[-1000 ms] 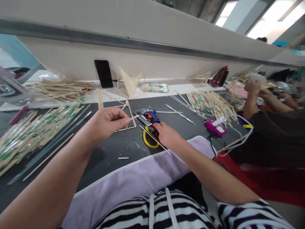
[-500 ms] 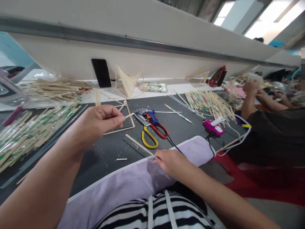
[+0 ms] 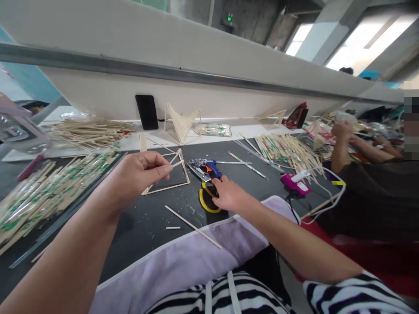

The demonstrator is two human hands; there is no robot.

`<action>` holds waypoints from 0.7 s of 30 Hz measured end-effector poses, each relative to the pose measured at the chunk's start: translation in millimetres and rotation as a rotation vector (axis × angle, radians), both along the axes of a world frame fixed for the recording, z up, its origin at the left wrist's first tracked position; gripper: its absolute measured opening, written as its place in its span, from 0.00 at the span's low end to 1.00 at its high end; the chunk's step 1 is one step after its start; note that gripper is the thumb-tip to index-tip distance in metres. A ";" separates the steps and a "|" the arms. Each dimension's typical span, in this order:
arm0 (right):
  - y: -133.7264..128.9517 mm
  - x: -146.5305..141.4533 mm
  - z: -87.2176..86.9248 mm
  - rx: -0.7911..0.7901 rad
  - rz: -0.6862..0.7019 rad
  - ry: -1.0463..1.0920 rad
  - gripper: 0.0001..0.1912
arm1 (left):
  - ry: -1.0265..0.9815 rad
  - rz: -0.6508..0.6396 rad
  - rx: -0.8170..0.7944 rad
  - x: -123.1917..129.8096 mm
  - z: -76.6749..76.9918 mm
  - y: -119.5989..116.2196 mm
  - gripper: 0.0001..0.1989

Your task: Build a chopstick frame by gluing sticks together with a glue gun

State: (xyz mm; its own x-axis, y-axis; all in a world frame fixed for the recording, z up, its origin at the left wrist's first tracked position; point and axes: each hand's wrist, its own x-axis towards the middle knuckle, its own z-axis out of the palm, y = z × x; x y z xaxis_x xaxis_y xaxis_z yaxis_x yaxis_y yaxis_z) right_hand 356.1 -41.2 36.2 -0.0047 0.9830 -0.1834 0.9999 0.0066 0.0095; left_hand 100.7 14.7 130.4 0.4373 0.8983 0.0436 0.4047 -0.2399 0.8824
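Observation:
My left hand [image 3: 140, 178] pinches a short piece of wooden stick [image 3: 178, 164] between thumb and fingertips, raised in front of a small frame of glued sticks [image 3: 167, 189]. My right hand [image 3: 231, 195] is closed at the handles of the scissors [image 3: 206, 204]; its fingers cover the red loop, while the yellow loop shows. Beyond the blades lies a blue glue gun [image 3: 214, 169] with a clear glue stick in its back. One long wooden stick [image 3: 193, 227] rests partly on the lilac cloth [image 3: 157, 272], near a short cut piece [image 3: 173, 227].
Wrapped chopstick bundles [image 3: 59, 192] lie at left, and loose sticks [image 3: 88, 133] behind them. A phone [image 3: 147, 112] leans on the partition beside a finished stick model [image 3: 181, 124]. More sticks [image 3: 288, 150] and a magenta power socket [image 3: 294, 185] are at right, near another person's arms [image 3: 343, 139].
My right hand has let go of the long stick, which now lies at the table edge, and has moved forward to the scissors. My left hand still holds its short stick.

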 end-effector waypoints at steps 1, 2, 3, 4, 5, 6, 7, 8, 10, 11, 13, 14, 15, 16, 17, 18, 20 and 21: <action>-0.8 0.9 -0.4 -0.010 -0.001 0.005 0.27 | 0.003 0.003 0.006 -0.4 0.5 0.3 0.13; -1.4 1.9 -1.1 -0.018 0.002 0.013 0.26 | 0.005 0.005 0.009 -0.4 0.8 0.4 0.12; -1.5 2.8 -1.7 -0.024 0.008 0.027 0.26 | 0.002 0.006 0.009 -0.1 0.9 0.5 0.12; -0.8 3.5 -1.7 -0.031 0.009 0.049 0.27 | -0.002 0.006 0.006 0.5 0.9 0.4 0.12; 0.8 4.2 -0.8 -0.046 0.003 0.082 0.27 | -0.006 0.004 0.002 1.1 0.7 0.3 0.12; 3.1 4.8 1.4 -0.073 -0.013 0.126 0.28 | -0.010 0.002 -0.002 1.8 0.6 0.2 0.12; 6.1 5.6 5.0 -0.109 -0.039 0.175 0.29 | -0.013 0.000 -0.006 2.3 0.5 0.0 0.12; 9.3 6.8 9.9 -0.142 -0.069 0.223 0.30 | -0.016 0.001 -0.006 2.6 0.6 -0.1 0.12; 14.7 10.4 22.7 -0.205 -0.129 0.317 0.31 | -0.020 0.006 -0.003 2.4 0.9 -0.2 0.12; 16.0 13.1 29.9 -0.238 -0.157 0.371 0.31 | -0.021 0.011 -0.002 2.0 1.0 -0.1 0.12; 14.0 19.8 43.3 -0.318 -0.220 0.506 0.29 | -0.026 0.012 -0.002 0.8 0.9 0.5 0.12; 10.4 23.8 48.8 -0.374 -0.258 0.593 0.28 | -0.029 0.010 -0.006 0.2 0.6 1.0 0.12; 5.0 28.2 53.2 -0.432 -0.300 0.685 0.28 | -0.031 0.006 -0.010 -0.3 0.1 1.5 0.12; -1.7 32.8 56.3 -0.482 -0.337 0.783 0.28 | -0.034 0.005 -0.013 -0.7 -0.5 2.1 0.12; -9.6 37.6 57.9 -0.530 -0.364 0.889 0.28 | -0.037 0.004 -0.015 -1.0 -1.3 2.7 0.13; -18.1 42.3 58.3 -0.560 -0.372 0.994 0.29 | -0.040 0.006 -0.016 -1.2 -2.1 3.1 0.13; -34.9 50.7 55.8 -0.575 -0.325 1.212 0.28 | -0.049 0.015 -0.014 -1.0 -3.8 3.6 0.13; -42.2 53.6 53.6 -0.539 -0.295 1.304 0.26 | -0.059 0.018 -0.016 -0.7 -4.6 3.5 0.13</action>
State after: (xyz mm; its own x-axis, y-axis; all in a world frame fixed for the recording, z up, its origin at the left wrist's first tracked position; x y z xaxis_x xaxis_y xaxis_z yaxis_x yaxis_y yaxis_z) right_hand 409.7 -83.5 89.8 -0.2681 0.7915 -0.5492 0.2596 -0.4896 -0.8324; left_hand 100.1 18.2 125.8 0.4182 0.9067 0.0546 0.3564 -0.2191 0.9083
